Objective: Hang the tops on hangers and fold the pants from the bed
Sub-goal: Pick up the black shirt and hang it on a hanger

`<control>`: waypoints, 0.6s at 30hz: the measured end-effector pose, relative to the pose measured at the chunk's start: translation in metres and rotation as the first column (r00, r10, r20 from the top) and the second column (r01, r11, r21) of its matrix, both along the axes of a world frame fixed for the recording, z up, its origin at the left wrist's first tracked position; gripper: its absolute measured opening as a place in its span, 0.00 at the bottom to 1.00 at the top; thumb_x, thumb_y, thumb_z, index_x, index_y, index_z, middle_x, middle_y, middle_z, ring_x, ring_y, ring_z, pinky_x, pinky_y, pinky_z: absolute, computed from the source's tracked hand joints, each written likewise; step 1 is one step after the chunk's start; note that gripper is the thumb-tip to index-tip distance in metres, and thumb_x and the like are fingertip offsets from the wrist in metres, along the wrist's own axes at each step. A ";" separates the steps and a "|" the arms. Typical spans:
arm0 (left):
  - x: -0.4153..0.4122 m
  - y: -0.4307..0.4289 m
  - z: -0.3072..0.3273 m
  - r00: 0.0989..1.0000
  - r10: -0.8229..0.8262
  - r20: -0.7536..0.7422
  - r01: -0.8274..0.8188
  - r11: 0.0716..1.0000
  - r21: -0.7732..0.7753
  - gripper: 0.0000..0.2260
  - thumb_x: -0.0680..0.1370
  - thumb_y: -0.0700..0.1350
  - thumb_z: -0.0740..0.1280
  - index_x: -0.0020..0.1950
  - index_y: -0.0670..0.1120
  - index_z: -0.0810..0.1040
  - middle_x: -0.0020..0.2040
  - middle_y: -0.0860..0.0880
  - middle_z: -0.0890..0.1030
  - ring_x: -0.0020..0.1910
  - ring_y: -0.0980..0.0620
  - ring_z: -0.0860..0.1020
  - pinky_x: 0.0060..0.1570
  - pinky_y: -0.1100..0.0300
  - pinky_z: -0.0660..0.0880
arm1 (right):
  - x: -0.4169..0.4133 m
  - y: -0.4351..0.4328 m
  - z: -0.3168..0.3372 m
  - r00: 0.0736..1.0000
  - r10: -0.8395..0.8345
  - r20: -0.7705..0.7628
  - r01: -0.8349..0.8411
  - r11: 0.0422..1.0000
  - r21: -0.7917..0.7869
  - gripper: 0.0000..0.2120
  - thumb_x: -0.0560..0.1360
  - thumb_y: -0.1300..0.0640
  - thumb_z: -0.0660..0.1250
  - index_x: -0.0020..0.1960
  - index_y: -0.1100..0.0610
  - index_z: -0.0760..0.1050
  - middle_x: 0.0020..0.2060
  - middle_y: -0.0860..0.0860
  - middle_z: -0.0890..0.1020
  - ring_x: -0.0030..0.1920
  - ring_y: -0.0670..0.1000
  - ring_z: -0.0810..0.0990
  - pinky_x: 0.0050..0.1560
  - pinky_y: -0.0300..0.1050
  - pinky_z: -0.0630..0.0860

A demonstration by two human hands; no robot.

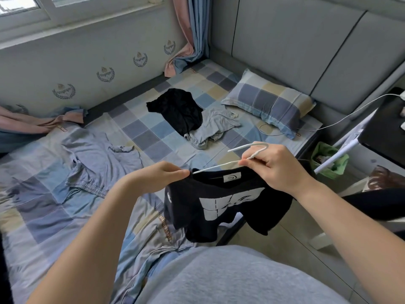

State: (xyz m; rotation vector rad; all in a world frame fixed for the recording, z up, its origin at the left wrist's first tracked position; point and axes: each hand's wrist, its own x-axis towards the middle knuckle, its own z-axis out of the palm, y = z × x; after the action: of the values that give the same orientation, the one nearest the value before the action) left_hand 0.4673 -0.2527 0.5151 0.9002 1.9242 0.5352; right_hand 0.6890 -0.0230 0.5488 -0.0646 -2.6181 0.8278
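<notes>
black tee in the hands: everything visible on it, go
The black tee is dark fabric with a big white block print and a white label inside the collar. It hangs crumpled in the air over the bed edge, collar up, a white hanger inside the collar. The left hand pinches one shoulder; the right hand grips the hanger's neck.

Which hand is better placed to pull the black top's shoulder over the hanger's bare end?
Left. The left hand pinches the black top at its collar edge, right beside the white hanger's exposed end. The right hand grips the hanger near its hook.
</notes>
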 end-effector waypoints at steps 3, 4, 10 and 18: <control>0.002 0.004 0.001 0.998 -0.048 0.029 0.048 0.999 -0.005 0.18 0.77 0.66 0.63 0.54 0.56 0.84 0.52 0.61 0.85 0.53 0.58 0.81 0.65 0.52 0.72 | 0.004 0.003 -0.003 1.000 -0.010 0.003 0.010 1.000 0.003 0.09 0.78 0.55 0.71 0.46 0.61 0.84 0.39 0.50 0.82 0.38 0.52 0.80 0.40 0.55 0.78; 0.004 0.004 0.000 0.997 -0.049 0.058 0.048 0.999 0.009 0.18 0.77 0.66 0.64 0.54 0.55 0.84 0.51 0.59 0.85 0.53 0.57 0.81 0.65 0.52 0.72 | 0.006 0.005 -0.003 1.000 -0.011 -0.002 0.011 1.000 -0.002 0.10 0.78 0.54 0.70 0.45 0.61 0.83 0.39 0.49 0.81 0.37 0.51 0.79 0.39 0.55 0.78; 0.017 0.002 -0.014 0.886 0.116 0.449 -0.191 0.973 0.126 0.17 0.73 0.58 0.75 0.48 0.45 0.84 0.49 0.45 0.85 0.51 0.47 0.82 0.57 0.55 0.76 | 0.013 0.012 -0.002 1.000 -0.002 -0.002 0.002 1.000 -0.010 0.12 0.78 0.52 0.70 0.46 0.61 0.83 0.40 0.49 0.83 0.42 0.51 0.83 0.44 0.52 0.80; 0.029 0.012 0.000 0.904 0.344 0.254 -0.420 0.829 0.370 0.09 0.80 0.45 0.69 0.43 0.42 0.81 0.36 0.41 0.79 0.36 0.48 0.76 0.38 0.56 0.72 | 0.011 0.009 -0.005 0.999 -0.002 0.050 0.003 1.000 -0.026 0.10 0.77 0.53 0.70 0.47 0.59 0.85 0.41 0.43 0.83 0.41 0.43 0.81 0.48 0.34 0.75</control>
State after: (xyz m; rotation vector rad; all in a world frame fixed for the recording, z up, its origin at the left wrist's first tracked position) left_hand 0.4959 -0.2410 0.5148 0.6872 1.8616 1.2680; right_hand 0.6996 -0.0138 0.5434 -0.0966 -2.6531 0.8701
